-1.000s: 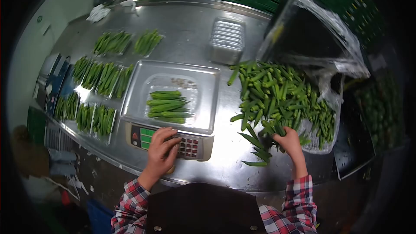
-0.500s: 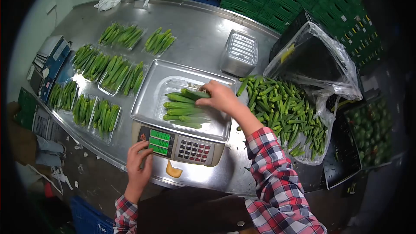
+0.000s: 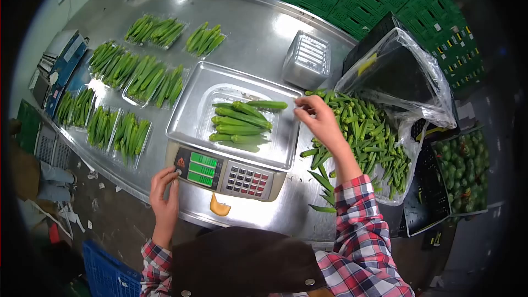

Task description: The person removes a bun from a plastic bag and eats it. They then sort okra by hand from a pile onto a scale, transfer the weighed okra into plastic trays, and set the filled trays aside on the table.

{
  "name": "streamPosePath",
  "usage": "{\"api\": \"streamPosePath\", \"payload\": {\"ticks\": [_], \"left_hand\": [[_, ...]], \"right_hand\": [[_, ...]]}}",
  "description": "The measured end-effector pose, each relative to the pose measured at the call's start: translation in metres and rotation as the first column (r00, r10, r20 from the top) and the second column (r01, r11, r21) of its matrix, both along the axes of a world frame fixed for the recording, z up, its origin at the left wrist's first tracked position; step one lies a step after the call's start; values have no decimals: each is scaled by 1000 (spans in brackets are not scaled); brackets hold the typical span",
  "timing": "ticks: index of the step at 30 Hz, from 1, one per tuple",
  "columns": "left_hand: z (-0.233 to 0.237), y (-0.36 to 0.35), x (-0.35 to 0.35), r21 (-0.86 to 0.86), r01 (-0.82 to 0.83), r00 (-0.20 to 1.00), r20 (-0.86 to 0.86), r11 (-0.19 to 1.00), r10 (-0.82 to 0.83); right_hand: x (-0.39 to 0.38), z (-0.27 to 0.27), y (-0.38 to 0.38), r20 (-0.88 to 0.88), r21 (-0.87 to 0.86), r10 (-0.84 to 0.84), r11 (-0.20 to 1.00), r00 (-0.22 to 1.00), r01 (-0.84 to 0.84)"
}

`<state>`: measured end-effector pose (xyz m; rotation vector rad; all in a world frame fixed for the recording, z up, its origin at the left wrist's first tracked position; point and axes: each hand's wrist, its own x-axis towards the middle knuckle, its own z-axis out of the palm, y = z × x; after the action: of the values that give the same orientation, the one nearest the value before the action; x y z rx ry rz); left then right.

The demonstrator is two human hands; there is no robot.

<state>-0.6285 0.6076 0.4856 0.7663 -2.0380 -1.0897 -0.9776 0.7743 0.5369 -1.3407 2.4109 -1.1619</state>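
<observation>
Okra pods (image 3: 242, 120) lie in a clear plastic tray (image 3: 220, 94) on the metal pan (image 3: 190, 126) of a digital scale (image 3: 223, 179). One pod points right, past the others. My right hand (image 3: 320, 122) hovers by the pan's right edge, fingers bent, thumb and forefinger apart, nothing visible between them. Beyond it a large heap of loose okra (image 3: 368, 143) lies on plastic film. My left hand (image 3: 164, 193) is at the scale's left front corner beside the green display (image 3: 202, 169). Its fingers are bent and apart, holding nothing I can see.
Several filled okra packs (image 3: 148, 80) stand on the steel table (image 3: 242, 27) to the left. A stack of clear trays (image 3: 308, 58) sits behind the scale. A black crate with plastic film (image 3: 396, 66) is at the right, near avocados (image 3: 465, 170). Green crates (image 3: 379, 0) are stacked behind.
My right hand has let go of the okra on the scale and moved right, off the pan. My left hand has shifted slightly left, away from the display.
</observation>
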Motion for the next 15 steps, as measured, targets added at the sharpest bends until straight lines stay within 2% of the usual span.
{"api": "streamPosePath", "payload": {"ticks": [1, 3, 5, 9, 15], "left_hand": [[0, 0, -2, 20, 5, 1000, -13, 1000, -5], [-4, 4, 0, 53, 3, 1000, -30, 999, -2], [-6, 3, 0, 61, -9, 998, -56, 998, 12], [-1, -3, 6, 62, -45, 997, -53, 997, 49], [2, -18, 6, 27, -113, 993, -26, 993, 113]], "right_hand": [[-3, -5, 10, 43, -57, 6, 998, 999, -4], [0, -7, 23, 76, 13, -67, 998, 995, 66], [0, -14, 30, 71, -18, -40, 999, 997, 41], [1, -25, 28, 117, -62, -113, 991, 987, 121], [-2, -23, 6, -1, -88, -90, 992, 996, 90]]}}
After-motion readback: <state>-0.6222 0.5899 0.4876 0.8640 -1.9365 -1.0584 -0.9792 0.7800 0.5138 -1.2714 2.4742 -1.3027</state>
